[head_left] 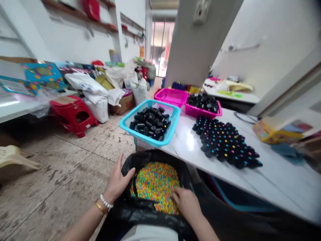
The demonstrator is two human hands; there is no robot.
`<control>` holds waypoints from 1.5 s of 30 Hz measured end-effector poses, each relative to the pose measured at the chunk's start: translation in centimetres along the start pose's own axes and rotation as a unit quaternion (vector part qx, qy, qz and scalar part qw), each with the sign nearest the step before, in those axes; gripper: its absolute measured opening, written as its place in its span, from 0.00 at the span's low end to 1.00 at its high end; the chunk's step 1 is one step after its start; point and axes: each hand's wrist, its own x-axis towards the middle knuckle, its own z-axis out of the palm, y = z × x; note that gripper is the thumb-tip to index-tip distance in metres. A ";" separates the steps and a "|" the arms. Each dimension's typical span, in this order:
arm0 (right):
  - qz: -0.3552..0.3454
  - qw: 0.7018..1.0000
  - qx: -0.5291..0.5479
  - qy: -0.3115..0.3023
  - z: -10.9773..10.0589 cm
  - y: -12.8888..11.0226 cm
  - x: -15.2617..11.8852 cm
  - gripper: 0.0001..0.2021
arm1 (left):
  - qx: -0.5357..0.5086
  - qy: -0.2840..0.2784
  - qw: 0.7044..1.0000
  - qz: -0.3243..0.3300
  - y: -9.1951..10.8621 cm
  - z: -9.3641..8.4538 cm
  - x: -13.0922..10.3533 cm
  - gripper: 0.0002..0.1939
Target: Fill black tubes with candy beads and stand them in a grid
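Note:
A black plastic bag (pixel 184 169) stands open in front of me, filled with small beads (pixel 156 184) in yellow, orange, pink, green and blue. At its left rim is my left hand (pixel 119 180), with the thumb over the edge and the fingers along the outside. My right hand (pixel 187 202) reaches in from the right, fingers curled and touching the beads. What its fingertips hold, if anything, is hidden. Beyond the bag, a light-blue basket (pixel 162 143) contains black cylindrical pieces (pixel 150 122). Black pieces with coloured dots (pixel 223 142) stand grouped on the table to the right.
The white marble-patterned table (pixel 185 150) runs along my right. Two pink baskets (pixel 173 97) stand toward its far end, one with more black pieces (pixel 204 102). A red stool (pixel 74 113) and white sacks (pixel 94 97) are on the left. A yellow box (pixel 277 130) is at the right.

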 end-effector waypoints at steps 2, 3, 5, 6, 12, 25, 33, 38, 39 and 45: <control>0.001 1.000 0.006 0.027 0.4 -0.2 0.2 0.13 | -0.097 0.011 0.995 -0.027 1.9 0.6 1.6 0.47; -0.002 0.999 0.012 0.043 0.6 -0.3 0.2 0.12 | -0.147 0.015 0.988 -0.046 3.0 1.0 2.7 0.48; -0.015 0.997 0.019 0.071 1.0 -0.3 0.4 0.13 | -0.238 0.022 0.967 -0.084 5.7 2.0 5.0 0.48; -0.023 0.996 0.020 0.080 1.3 -0.3 0.5 0.13 | -0.274 0.027 0.956 -0.100 7.1 2.6 6.3 0.47; -0.102 0.979 0.071 0.162 2.5 0.5 0.1 0.15 | -0.387 0.020 0.904 -0.181 11.2 5.2 12.3 0.25; -0.061 0.925 0.291 0.237 -5.4 1.5 -2.0 0.15 | -0.501 0.029 0.845 -0.184 5.5 -4.5 4.2 0.08; -0.287 0.899 0.189 0.271 -14.6 -10.0 3.7 0.13 | -0.414 0.213 0.853 -0.237 2.8 -12.9 -6.5 0.12; -0.528 0.840 -0.097 0.072 -11.7 -18.9 9.2 0.11 | -0.396 0.246 0.844 -0.267 0.5 -14.4 -10.0 0.11; -0.576 0.803 -0.148 0.034 -10.6 -20.0 10.1 0.10 | -0.394 0.246 0.844 -0.268 0.1 -14.6 -10.4 0.12; -0.661 0.718 -0.218 -0.016 -6.4 -21.5 12.5 0.13 | -0.395 0.250 0.850 -0.242 -0.1 -14.6 -11.1 0.21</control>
